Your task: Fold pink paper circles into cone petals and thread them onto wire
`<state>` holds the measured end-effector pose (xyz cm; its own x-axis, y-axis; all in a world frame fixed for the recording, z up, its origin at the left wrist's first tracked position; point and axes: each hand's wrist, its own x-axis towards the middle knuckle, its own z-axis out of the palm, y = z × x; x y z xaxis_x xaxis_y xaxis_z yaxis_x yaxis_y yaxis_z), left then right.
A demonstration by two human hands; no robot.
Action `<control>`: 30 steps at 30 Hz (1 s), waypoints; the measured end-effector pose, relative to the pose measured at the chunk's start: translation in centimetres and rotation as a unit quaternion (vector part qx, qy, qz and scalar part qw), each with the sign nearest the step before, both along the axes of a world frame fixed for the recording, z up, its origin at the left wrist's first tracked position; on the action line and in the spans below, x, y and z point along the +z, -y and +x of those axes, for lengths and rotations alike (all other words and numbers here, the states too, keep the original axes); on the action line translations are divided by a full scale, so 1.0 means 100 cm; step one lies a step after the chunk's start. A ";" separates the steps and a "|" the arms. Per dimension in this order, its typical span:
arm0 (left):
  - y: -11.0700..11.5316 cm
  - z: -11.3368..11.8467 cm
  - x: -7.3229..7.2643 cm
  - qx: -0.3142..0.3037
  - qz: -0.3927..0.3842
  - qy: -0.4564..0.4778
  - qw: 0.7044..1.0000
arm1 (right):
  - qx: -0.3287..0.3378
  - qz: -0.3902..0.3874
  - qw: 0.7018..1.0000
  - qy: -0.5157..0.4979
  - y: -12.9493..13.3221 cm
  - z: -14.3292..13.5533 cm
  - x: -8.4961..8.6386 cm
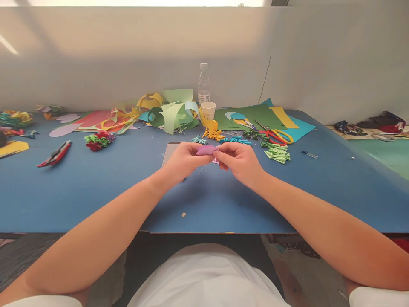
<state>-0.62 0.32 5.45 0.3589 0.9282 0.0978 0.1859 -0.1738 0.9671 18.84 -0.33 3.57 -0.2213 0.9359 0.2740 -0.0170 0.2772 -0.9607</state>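
A piece of purple paper [207,150], bent into a curve, is pinched between both hands above the middle of the blue table. My left hand [184,160] grips its left end, thumb below and fingers above. At its right end my right hand [238,157] is closed on it with thumb and fingertips. Beneath the hands a little more purple shows, partly hidden. A flat grey-edged object [170,152] lies partly under my left hand; its kind is covered. Just beyond the hands are small folded paper pieces in blue [235,140], orange [214,134] and light green [277,153].
Red-handled scissors [277,135] lie right of the paper pieces, beside green sheets [252,117]. A paper cup [208,111] and plastic bottle [203,83] stand at the back. Red-handled pliers [56,154] and a colourful paper flower ball [99,140] lie left. A bead [183,215] sits near the front edge.
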 end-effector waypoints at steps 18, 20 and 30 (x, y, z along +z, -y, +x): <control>-0.014 -0.010 -0.004 -0.083 -0.018 0.013 0.996 | 0.015 0.005 1.000 -0.010 0.002 0.003 -0.001; -0.013 -0.010 -0.002 -0.098 -0.020 0.014 0.995 | 0.026 0.006 1.000 -0.015 0.002 0.004 -0.001; -0.010 -0.006 -0.002 -0.063 -0.004 0.006 0.998 | 0.028 0.029 0.999 -0.021 -0.001 0.000 -0.002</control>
<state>-1.19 1.30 5.21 0.4718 0.8765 0.0955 0.1515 -0.1872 0.9706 18.84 -0.23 3.40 -0.2607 0.9044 0.3377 -0.0746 0.3299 -0.9411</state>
